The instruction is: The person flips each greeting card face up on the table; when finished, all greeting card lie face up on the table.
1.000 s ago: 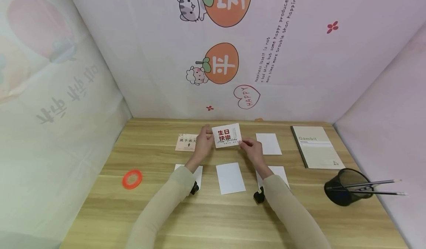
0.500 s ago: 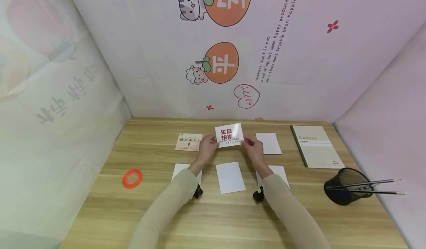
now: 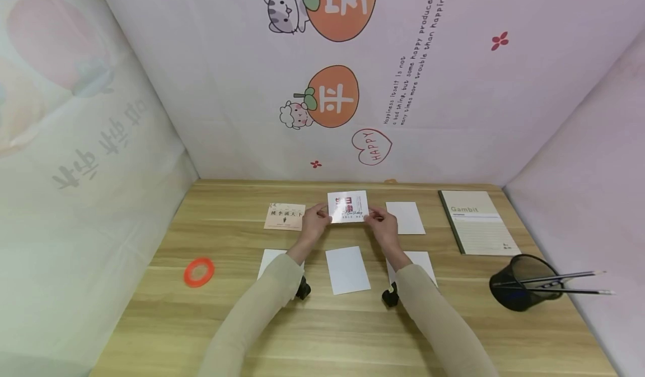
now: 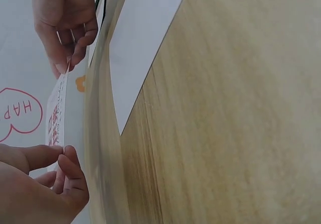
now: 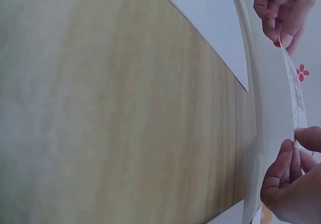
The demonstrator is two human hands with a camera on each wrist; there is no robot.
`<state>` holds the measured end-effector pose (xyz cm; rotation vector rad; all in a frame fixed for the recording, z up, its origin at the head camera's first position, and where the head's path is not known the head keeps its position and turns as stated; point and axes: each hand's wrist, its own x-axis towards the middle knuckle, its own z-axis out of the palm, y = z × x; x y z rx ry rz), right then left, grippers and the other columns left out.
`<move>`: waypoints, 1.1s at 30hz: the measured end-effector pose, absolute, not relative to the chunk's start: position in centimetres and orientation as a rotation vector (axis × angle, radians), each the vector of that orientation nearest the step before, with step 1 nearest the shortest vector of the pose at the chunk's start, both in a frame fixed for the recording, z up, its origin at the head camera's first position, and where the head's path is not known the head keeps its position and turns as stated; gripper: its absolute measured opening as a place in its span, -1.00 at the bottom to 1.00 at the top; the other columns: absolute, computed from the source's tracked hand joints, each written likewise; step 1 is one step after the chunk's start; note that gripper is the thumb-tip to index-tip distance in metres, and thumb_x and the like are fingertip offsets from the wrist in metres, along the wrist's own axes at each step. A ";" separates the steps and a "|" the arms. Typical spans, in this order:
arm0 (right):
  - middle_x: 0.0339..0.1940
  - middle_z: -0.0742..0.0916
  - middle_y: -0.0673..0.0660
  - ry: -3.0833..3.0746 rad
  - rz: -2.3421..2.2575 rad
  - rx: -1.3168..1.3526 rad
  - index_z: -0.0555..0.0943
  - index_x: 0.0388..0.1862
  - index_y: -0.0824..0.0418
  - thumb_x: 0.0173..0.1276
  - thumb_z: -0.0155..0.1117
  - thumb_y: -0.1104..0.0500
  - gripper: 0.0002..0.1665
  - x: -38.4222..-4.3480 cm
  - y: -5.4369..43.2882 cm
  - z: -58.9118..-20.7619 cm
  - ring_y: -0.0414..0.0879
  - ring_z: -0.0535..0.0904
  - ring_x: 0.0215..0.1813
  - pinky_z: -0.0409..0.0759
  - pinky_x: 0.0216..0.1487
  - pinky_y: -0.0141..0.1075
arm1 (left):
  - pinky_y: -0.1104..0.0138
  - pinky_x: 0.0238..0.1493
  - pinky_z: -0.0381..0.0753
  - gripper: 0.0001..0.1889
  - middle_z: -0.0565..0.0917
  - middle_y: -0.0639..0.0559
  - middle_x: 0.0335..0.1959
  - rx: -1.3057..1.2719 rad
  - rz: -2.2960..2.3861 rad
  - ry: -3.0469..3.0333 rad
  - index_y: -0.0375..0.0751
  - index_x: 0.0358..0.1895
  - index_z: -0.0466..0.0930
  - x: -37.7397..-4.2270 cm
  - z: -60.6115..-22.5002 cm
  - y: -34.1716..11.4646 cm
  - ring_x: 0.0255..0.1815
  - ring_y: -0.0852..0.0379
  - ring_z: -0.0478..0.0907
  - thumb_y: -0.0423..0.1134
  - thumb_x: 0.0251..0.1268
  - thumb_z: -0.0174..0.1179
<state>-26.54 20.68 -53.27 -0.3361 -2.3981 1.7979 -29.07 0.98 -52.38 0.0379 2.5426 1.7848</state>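
Observation:
Between both hands a white birthday card (image 3: 347,206) with red Chinese characters is held up near the back of the table. My left hand (image 3: 314,223) pinches its left edge between thumb and fingers. At the opposite edge my right hand (image 3: 384,226) pinches it the same way. In the left wrist view the card (image 4: 57,113) is seen almost edge-on, raised off the wood. The right wrist view also has the card (image 5: 293,91) nearly edge-on, a hand at each end. Below the hands, a blank white card (image 3: 348,270) lies on the table.
A printed cream card (image 3: 285,217) lies at left, a blank card (image 3: 406,218) at right. Two more white cards lie partly under the forearms. An orange ring (image 3: 199,272) is far left; a notebook (image 3: 478,223) and a black mesh pen holder (image 3: 526,283) with pencils stand right.
The left hand has moved right and now pinches the card's lower left edge. The card has shifted slightly right and straightened, with glare now over its lettering. My right hand has barely moved.

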 end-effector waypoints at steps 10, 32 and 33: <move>-0.16 0.65 0.21 -2.601 1.611 -0.344 0.59 0.10 0.36 0.26 0.30 0.28 -0.58 -27.1 20.7 -53.7 0.00 0.50 -0.12 0.48 -0.21 -0.35 | 0.48 -0.43 0.52 -0.55 0.66 -0.15 -0.36 -0.015 1.693 2.570 -0.48 0.11 0.53 -29.5 -52.9 1.1 -0.46 0.17 0.49 -0.57 0.06 0.23; -0.40 0.63 0.15 -2.834 1.305 -0.211 0.65 -0.14 0.39 0.22 0.27 0.24 -0.72 -27.1 20.2 -52.8 -0.09 0.44 -0.40 0.35 -0.45 -0.38 | 0.48 -0.69 0.36 -0.85 0.69 -0.23 -0.53 -0.053 1.483 2.573 -0.44 -0.34 0.68 -29.6 -52.1 0.9 -0.54 -0.04 0.63 -0.44 0.23 0.12; -0.39 0.63 0.17 -2.840 1.298 -0.204 0.65 -0.11 0.40 0.23 0.26 0.23 -0.70 -27.1 20.2 -52.8 -0.08 0.45 -0.40 0.35 -0.45 -0.38 | 0.47 -0.69 0.36 -0.83 0.69 -0.21 -0.54 -0.050 1.462 2.587 -0.43 -0.35 0.68 -29.6 -52.0 0.9 -0.54 -0.03 0.63 -0.43 0.25 0.10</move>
